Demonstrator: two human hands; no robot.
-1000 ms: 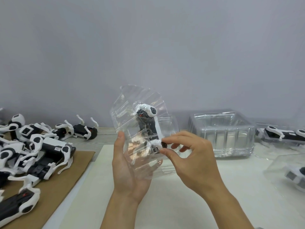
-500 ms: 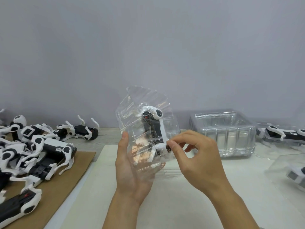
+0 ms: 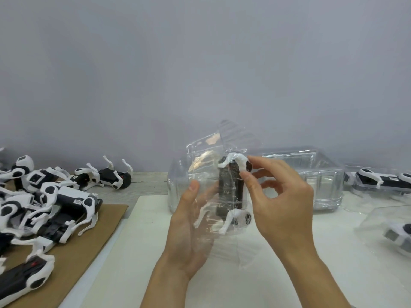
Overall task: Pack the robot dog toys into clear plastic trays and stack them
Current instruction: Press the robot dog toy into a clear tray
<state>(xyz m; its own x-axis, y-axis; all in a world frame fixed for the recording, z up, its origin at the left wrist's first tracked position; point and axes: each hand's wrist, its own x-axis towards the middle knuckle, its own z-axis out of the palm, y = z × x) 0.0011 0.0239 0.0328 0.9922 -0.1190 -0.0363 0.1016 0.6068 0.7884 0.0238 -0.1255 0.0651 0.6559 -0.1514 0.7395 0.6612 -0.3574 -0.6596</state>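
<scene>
A clear plastic tray [image 3: 204, 165] is held upright above the white mat, with a black and white robot dog toy [image 3: 229, 190] standing on end inside it. My left hand [image 3: 189, 232] cups the tray from behind and below, thumb up along its left side. My right hand [image 3: 280, 203] pinches the toy's upper white leg joint between thumb and forefinger, the other fingers curled. The toy's lower legs point down and left.
A heap of loose robot dog toys [image 3: 44, 203] lies on brown cardboard [image 3: 73, 258] at the left. A stack of clear trays [image 3: 320, 181] stands behind my right hand. Packed trays with toys [image 3: 378, 181] and another packed tray [image 3: 398, 232] sit at the right.
My right hand has moved from the toy's lower joint up to its upper joint. The tray has shifted right and tilted, and the view has come closer.
</scene>
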